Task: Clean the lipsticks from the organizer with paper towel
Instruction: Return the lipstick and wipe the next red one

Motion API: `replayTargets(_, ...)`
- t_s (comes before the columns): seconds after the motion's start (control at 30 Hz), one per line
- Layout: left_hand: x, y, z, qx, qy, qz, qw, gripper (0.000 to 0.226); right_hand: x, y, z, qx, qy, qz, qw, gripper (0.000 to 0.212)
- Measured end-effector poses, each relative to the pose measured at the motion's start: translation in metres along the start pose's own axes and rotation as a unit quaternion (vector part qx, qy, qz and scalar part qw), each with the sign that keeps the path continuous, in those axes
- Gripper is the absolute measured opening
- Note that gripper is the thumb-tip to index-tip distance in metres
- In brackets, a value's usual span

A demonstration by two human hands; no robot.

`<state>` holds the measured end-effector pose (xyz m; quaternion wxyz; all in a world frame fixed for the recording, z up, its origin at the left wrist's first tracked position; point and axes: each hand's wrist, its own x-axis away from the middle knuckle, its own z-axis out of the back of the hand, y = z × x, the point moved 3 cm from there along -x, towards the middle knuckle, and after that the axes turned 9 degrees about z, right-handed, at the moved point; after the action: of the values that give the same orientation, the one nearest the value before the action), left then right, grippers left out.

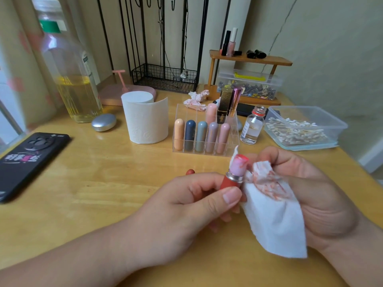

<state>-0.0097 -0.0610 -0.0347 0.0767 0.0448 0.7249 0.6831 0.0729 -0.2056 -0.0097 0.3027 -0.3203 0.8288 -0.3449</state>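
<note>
My left hand [186, 206] grips an uncapped lipstick [236, 172] by its red base; the pink inner tube with red smears points up. My right hand [315, 187] pinches a white paper towel [273, 216], stained orange-red near the top, right beside the tube. A small red piece [190, 171], perhaps the cap, lies on the table behind my left hand. The clear acrylic organizer [182, 112] stands behind, holding several capsule-shaped lipsticks [201, 136] in front and taller ones [224, 104] at the back.
A tissue roll [145, 121] stands left of the organizer. A used crumpled towel [195, 99] lies behind it. A small glass bottle [252, 126] and a tub of cotton swabs [300, 129] sit at right. A phone [29, 160], oil bottle [70, 75] and silver tin [103, 122] are at left.
</note>
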Motion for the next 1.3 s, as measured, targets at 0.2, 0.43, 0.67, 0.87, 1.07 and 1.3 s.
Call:
replayTargets(0.2, -0.001, 0.003, 0.001, 0.024, 0.003, 0.000, 1.000, 0.043, 0.002, -0.003, 0.004, 0.054, 0.014, 0.024, 0.998, 0.023)
replayTargets(0.43, -0.001, 0.003, 0.000, 0.041, 0.010, -0.004, 0.999, 0.038, 0.001, 0.007, 0.007, 0.043, 0.050, -0.004, 0.998, 0.037)
replayTargets(0.67, -0.002, 0.006, 0.000, 0.108, 0.027, -0.025, 0.994, 0.031, -0.005, 0.009, -0.005, -0.020, 0.015, -0.081, 0.996, 0.034)
replayTargets(0.87, -0.002, 0.006, 0.000, 0.102, 0.025, -0.022, 0.994, 0.032, -0.003, 0.014, -0.005, 0.001, -0.019, -0.091, 0.996, 0.025)
replayTargets(1.07, -0.002, 0.008, 0.001, 0.057, 0.038, -0.026, 0.997, 0.027, 0.000, 0.013, 0.001, 0.114, -0.003, -0.027, 0.993, 0.017)
replayTargets(1.3, -0.001, 0.006, 0.000, 0.053, 0.030, -0.009, 0.998, 0.034, -0.001, 0.010, 0.000, 0.117, 0.018, 0.006, 0.993, 0.030)
